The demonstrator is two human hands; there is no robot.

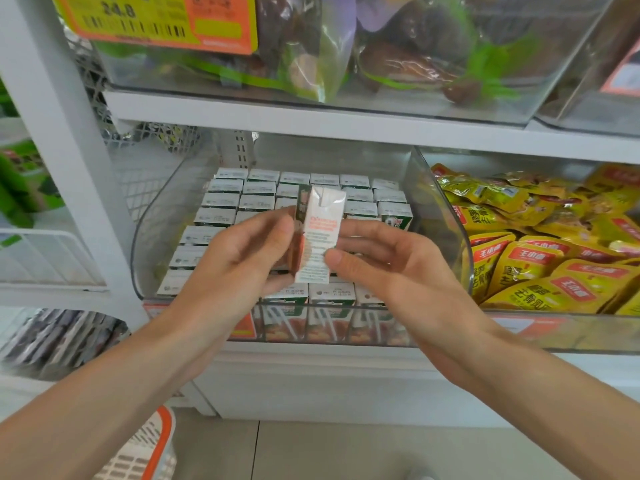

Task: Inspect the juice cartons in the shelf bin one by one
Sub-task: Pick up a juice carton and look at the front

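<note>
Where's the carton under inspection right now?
Head view, centre: the inspected carton is held upright between the left hand and right hand, over the rows of cartons in the clear bin.

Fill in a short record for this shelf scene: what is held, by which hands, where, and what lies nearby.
held item: one juice carton, roughly upright, print facing the camera
left hand: grips the carton's left side
right hand: pinches its right side
position: in front of and above the clear bin
bin contents: rows of upright cartons
neighbouring bin: yellow snack packets
</note>
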